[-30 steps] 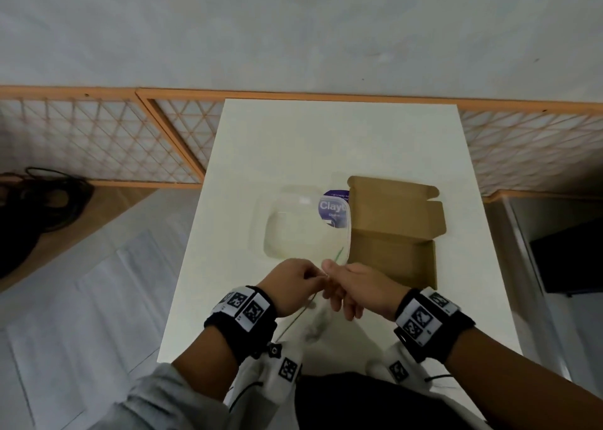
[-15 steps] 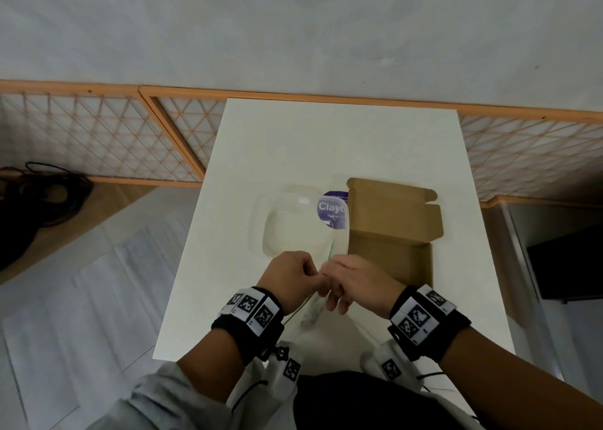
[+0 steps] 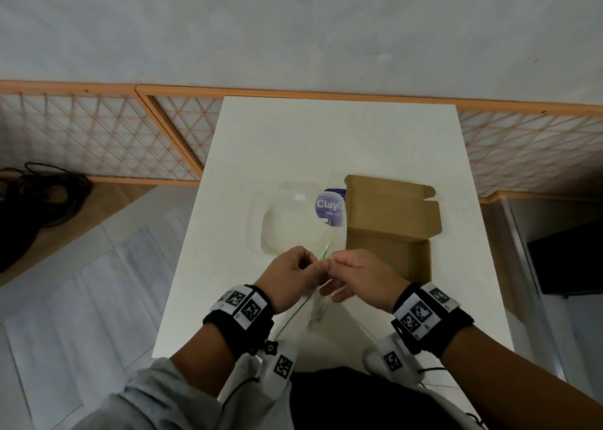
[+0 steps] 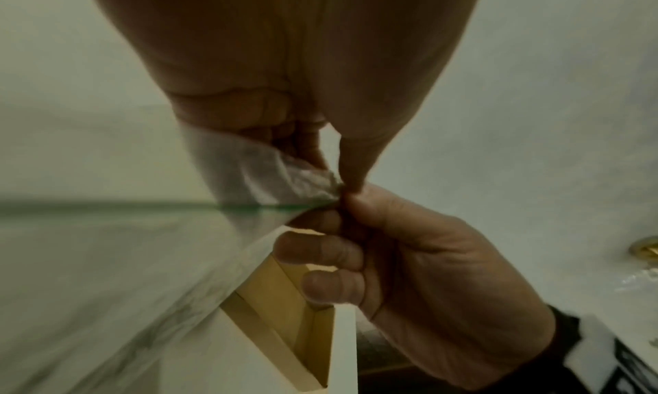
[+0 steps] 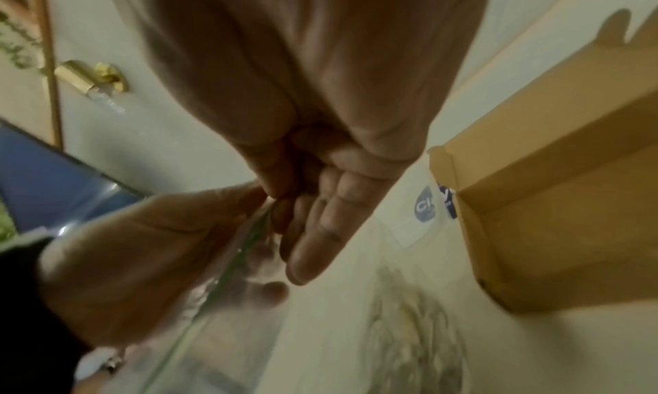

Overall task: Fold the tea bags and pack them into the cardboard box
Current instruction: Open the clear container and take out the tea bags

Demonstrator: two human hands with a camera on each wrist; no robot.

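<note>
Both hands meet just in front of the open brown cardboard box (image 3: 390, 234), the landmark for all positions here. Your left hand (image 3: 288, 274) pinches the top edge of a thin, clear plastic bag with a green seal strip (image 4: 270, 186) between thumb and forefinger; your right hand (image 3: 357, 274) pinches the same edge from the other side, thumb against forefinger, with the other fingers loosely curled below. The fingertips of the two hands touch or nearly touch at the pinch. The bag hangs slack from this point toward your body, on the near side of the box and above the white table (image 3: 342, 136). Its contents are blurred; whether they are tea bags cannot be told.

To the left of the box, touching or just beside its wall, sits a clear plastic tub with a purple label (image 3: 293, 224). The box itself appears empty where its floor shows, with its lid flap lying open on the far side.

The step in hand is judged to be working the bag's seal or starting the fold. Keep both pinches close together on the green strip so that the film stays taut between them. Move your hands apart evenly, without jerking, since thin film tears or slips easily. Hold the bag clear of the box rim until the fold is set.
</note>
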